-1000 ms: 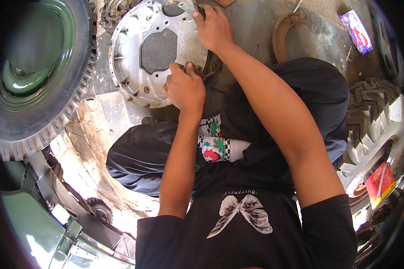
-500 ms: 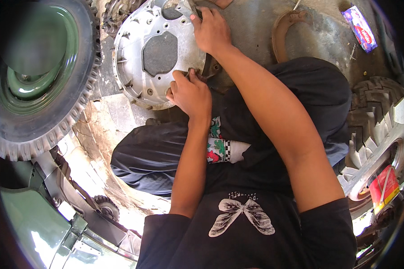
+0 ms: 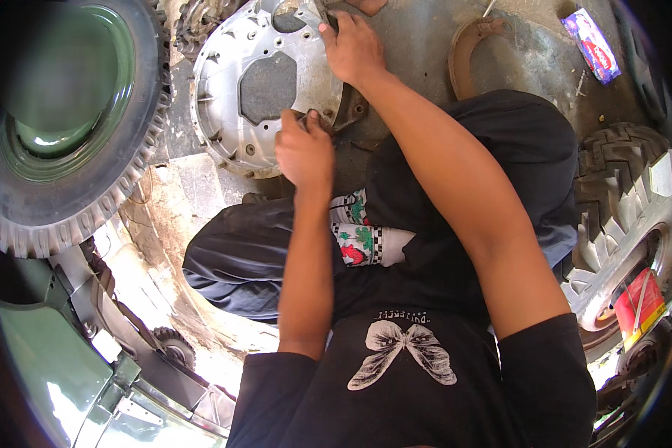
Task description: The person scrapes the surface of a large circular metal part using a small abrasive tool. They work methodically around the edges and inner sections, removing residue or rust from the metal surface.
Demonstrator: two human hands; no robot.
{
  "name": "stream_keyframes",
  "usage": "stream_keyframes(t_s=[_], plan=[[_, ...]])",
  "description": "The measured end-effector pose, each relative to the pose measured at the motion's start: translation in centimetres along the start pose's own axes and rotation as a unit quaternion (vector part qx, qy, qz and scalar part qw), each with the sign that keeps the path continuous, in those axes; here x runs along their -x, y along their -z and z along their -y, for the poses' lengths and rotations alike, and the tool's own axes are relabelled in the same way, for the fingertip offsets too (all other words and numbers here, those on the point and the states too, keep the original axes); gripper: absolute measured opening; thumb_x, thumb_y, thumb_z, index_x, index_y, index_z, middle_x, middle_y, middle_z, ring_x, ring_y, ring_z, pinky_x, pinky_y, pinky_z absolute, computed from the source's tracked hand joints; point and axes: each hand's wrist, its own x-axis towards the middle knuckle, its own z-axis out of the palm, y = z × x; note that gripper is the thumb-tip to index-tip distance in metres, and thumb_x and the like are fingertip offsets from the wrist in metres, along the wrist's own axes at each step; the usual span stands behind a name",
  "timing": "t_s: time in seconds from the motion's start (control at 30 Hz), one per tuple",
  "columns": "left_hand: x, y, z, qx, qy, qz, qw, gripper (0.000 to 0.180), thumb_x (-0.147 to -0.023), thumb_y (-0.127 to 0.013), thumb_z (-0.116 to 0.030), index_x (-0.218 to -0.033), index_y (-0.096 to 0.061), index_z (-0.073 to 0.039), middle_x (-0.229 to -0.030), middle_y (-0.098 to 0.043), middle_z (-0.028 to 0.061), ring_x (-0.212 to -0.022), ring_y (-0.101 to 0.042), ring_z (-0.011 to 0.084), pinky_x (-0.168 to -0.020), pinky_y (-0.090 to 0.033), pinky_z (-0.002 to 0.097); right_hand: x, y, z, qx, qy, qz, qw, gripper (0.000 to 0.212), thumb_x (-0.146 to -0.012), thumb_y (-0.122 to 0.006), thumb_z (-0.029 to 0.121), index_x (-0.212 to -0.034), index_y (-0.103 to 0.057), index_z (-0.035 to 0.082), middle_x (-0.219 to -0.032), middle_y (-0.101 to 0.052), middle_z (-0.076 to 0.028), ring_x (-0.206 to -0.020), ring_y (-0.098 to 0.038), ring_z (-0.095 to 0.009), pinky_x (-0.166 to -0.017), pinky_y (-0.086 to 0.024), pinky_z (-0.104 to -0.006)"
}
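Note:
A large round cast-metal housing (image 3: 209,101) lies on the floor before my crossed legs, silvery with bolt holes and a big cut-out in its middle. At its far right edge my right hand (image 3: 355,51) has its fingers curled over the rim. My left hand (image 3: 304,153) is closed at the near right side of the housing's face, fingers and thumb pinched round a small dark piece (image 3: 304,119). What that piece is cannot be made out, since the fingers cover most of it.
A big tyre on a green wheel (image 3: 75,201) stands at the left, above green bodywork (image 3: 45,358). Beyond my right knee lie a rusty curved brake shoe (image 3: 463,60) and a purple packet (image 3: 593,48). Another tyre (image 3: 623,160) and a red-and-yellow container (image 3: 638,306) are at the right.
My left hand has shifted slightly left and turned, its pinched fingers sliding across the near right of the housing. The right hand keeps its place on the rim.

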Motion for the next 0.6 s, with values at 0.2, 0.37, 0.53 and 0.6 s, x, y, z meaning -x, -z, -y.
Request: stream_keyframes(t_s=[0.2, 0.37, 0.53, 0.6], plan=[[-3.7, 5.6, 5.5, 0.247, -0.038, 0.147, 0.957, 0.040, -0.093, -0.083, -0.028, -0.117, -0.073, 0.003, -0.097, -0.078, 0.0165, -0.085, -0.072, 0.0241, -0.082, -0.057, 0.0382, 0.0, -0.3, 0.4, -0.018, -0.023, 0.012, 1.000, 0.054, -0.109, -0.054, 0.046, -0.146, -0.059, 0.006, -0.142, -0.061, -0.025, -0.131, -0.059, -0.047, -0.110, -0.047, -0.0583], [-3.0, 5.1, 5.8, 0.343, -0.029, 0.235, 0.909, 0.032, -0.098, -0.078, -0.014, -0.124, -0.071, 0.003, -0.111, -0.075, 0.0104, -0.096, -0.072, 0.0167, -0.084, -0.058, 0.0308, -0.3, 0.2, 0.2, -0.011, -0.017, 0.028, 0.999, 0.059, -0.110, -0.050, 0.050, -0.148, -0.056, 0.005, -0.145, -0.060, -0.024, -0.133, -0.057, -0.048, -0.112, -0.046, -0.0567], [-2.0, 3.2, 4.0, 0.201, -0.147, 0.155, 0.956, 0.031, -0.092, -0.083, -0.021, -0.115, -0.077, -0.002, -0.103, -0.079, 0.0162, -0.090, -0.074, 0.0170, -0.083, -0.057, 0.0337, 0.0, -0.2, 0.1, 0.002, -0.011, 0.013, 1.000, 0.059, -0.110, -0.050, 0.051, -0.146, -0.058, 0.005, -0.147, -0.058, -0.024, -0.134, -0.056, -0.048, -0.112, -0.046, -0.0566], [-2.1, 2.6, 4.1, 0.186, -0.173, 0.121, 0.960, 0.027, -0.089, -0.085, -0.017, -0.109, -0.078, 0.000, -0.099, -0.079, 0.0171, -0.086, -0.075, 0.0223, -0.082, -0.057, 0.0354, -0.1, -0.3, -0.6, 0.004, -0.005, 0.000, 1.000, 0.059, -0.110, -0.050, 0.051, -0.145, -0.059, 0.005, -0.148, -0.059, -0.024, -0.133, -0.056, -0.049, -0.112, -0.046, -0.0568]])
